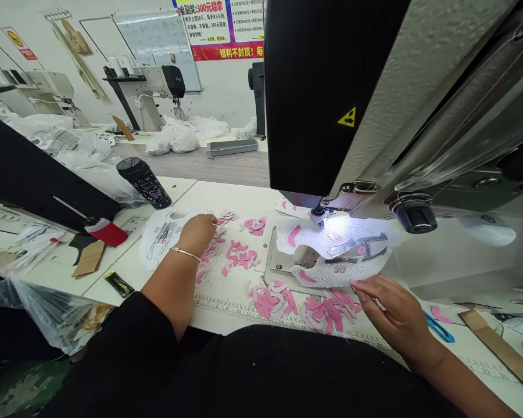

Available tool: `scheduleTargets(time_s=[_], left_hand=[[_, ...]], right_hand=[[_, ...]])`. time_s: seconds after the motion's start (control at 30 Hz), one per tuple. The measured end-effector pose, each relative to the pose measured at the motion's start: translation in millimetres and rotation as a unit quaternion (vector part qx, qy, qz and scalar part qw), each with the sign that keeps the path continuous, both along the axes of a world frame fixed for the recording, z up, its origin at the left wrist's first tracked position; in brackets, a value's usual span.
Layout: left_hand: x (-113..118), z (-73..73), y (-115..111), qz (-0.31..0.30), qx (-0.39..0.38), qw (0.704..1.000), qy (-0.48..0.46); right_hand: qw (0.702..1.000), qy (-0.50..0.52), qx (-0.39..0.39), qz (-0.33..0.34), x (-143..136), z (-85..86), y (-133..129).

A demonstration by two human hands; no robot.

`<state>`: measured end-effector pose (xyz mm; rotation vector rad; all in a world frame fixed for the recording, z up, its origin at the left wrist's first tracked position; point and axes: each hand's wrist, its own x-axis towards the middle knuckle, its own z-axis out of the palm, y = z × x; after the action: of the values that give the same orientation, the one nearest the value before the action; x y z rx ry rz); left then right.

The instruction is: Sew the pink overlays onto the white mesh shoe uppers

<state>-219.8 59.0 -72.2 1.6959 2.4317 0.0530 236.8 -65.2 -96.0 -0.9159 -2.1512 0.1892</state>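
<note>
Under the lit needle of a sewing machine [318,215] lies a white mesh shoe upper [340,273] with grey trim, an N mark and pink curved patches. My right hand [387,307] grips its near edge between thumb and fingers. On the left, my left hand [198,232], a bracelet at the wrist, is curled down over small pink and white cut pieces [239,255] spread on the table. Its fingertips are pressed together, and what they hold is hidden. More white uppers [154,244] lie beside that forearm. Along the table's front edge, several heaps of pink pieces [272,299] rest near a printed ruler.
A black tumbler [143,183] stands at the back left, near a red-wrapped screwdriver [107,232]. Blue snips [438,326] and a cardboard strip [501,351] lie at right. The machine head [331,98] overhangs the work. Other machines and plastic bags [174,136] line the wall.
</note>
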Motion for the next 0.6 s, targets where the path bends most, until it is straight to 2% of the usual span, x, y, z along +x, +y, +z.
scheduleTargets(time_s=[0.17,0.3,0.6], left_hand=[[4,-11.8,11,-0.012,-0.058,0.998,-0.003],[8,-20.5,13,-0.014,-0.074,0.997,0.002],[7,-22.6,15,-0.005,-0.057,0.998,-0.015]], right_hand=[[1.0,-0.02,0.001,-0.002,-2,1.4,2],[1.0,-0.026,0.0,0.001,-2,1.8,4],[1.0,-0.03,0.0,0.005,-7,3.9,1]])
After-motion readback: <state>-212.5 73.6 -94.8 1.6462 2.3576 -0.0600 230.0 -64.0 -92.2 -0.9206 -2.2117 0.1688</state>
